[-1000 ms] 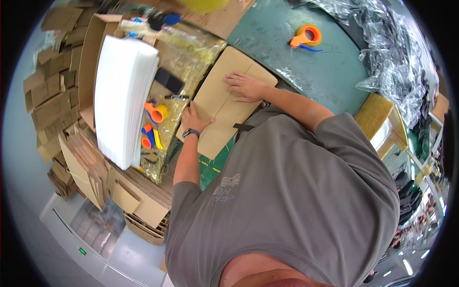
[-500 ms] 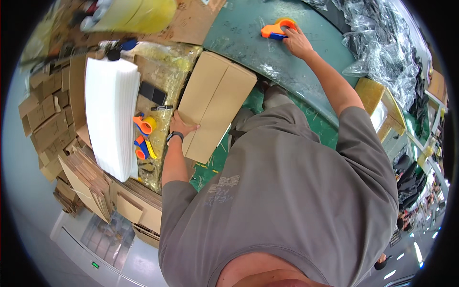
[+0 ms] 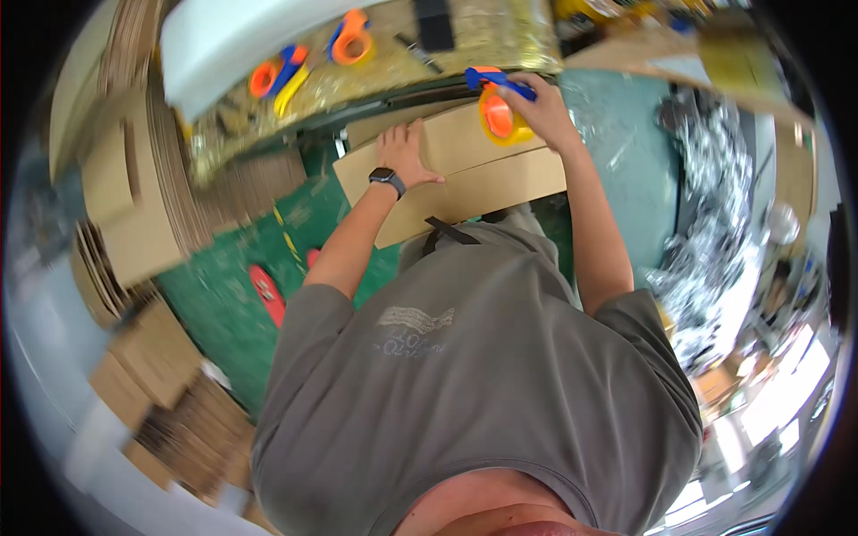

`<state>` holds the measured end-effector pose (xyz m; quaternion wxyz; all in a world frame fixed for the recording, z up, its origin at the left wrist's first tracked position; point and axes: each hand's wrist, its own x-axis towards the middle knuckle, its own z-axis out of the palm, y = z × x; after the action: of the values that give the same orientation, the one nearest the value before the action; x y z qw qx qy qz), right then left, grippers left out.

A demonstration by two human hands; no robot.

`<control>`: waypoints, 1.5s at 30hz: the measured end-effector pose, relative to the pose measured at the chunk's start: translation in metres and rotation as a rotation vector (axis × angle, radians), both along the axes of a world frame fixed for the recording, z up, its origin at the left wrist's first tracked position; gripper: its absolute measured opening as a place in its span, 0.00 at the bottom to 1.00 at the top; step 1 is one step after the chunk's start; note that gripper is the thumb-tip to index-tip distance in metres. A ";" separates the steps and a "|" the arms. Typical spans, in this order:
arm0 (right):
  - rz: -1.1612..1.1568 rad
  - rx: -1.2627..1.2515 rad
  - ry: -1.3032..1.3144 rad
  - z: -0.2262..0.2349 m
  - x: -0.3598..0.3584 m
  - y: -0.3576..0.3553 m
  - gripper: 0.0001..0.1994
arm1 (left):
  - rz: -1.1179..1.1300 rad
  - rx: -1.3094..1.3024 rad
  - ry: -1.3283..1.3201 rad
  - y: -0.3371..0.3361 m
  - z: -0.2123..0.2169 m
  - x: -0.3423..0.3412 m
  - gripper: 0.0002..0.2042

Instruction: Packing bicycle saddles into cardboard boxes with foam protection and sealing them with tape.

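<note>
A brown cardboard box (image 3: pixel 492 189) with its two long flaps folded together lies in front of my body, its seam running lengthwise. My left hand (image 3: pixel 407 156), with a dark watch on the wrist, rests flat on the box top, fingers spread and thumb out. In my right hand (image 3: pixel 539 109) is an orange and blue tape dispenser (image 3: pixel 499 119) with a roll of yellowish tape. The dispenser is over the right part of the box near the seam; whether its tape touches the cardboard I cannot tell.
A tape-covered bench (image 3: pixel 223 134) beyond the box holds two more tape dispensers, a black marker-like tool (image 3: pixel 418 54), a dark flat slab (image 3: pixel 435 25) and white foam (image 3: pixel 237 49). Flat cardboard (image 3: pixel 134 196) is stacked left. Crumpled clear plastic (image 3: pixel 715 232) lies right, by a green tabletop (image 3: pixel 617 134).
My right hand has lifted the tape dispenser off the green tabletop and brought it over the box. My left hand stays on the box, while the whole view has turned leftward.
</note>
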<state>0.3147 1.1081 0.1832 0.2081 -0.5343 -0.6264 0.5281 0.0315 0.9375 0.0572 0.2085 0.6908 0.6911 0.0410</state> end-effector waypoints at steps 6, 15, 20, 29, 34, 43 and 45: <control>0.536 -0.433 -0.529 -0.117 -0.213 0.107 0.27 | 0.161 0.004 -0.123 -0.031 -0.022 -0.019 0.68; 0.556 -0.974 -0.962 -0.135 -0.279 0.136 0.16 | 0.162 0.026 -0.146 -0.024 -0.045 -0.024 0.67; 0.298 -1.023 -0.261 -0.078 -0.193 0.135 0.20 | 0.169 -0.059 -0.205 0.008 -0.037 -0.039 0.69; -0.448 -1.184 1.220 -0.179 -0.037 -0.073 0.34 | 0.076 -0.051 -0.174 0.007 -0.051 -0.028 0.72; -0.651 -1.183 1.336 -0.203 -0.035 -0.088 0.36 | 0.101 0.031 -0.208 0.021 -0.069 -0.024 0.64; -0.605 -1.341 1.526 -0.207 -0.013 -0.083 0.30 | 0.413 -0.443 -1.492 0.115 -0.053 0.010 0.29; -0.559 -1.377 1.532 -0.209 -0.008 -0.080 0.30 | 0.473 -0.540 -1.371 0.127 -0.047 0.021 0.24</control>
<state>0.3071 1.0285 -0.0254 0.3135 -0.1871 0.2494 0.8970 0.0521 1.0646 0.0097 0.7367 0.2704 0.5227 0.3332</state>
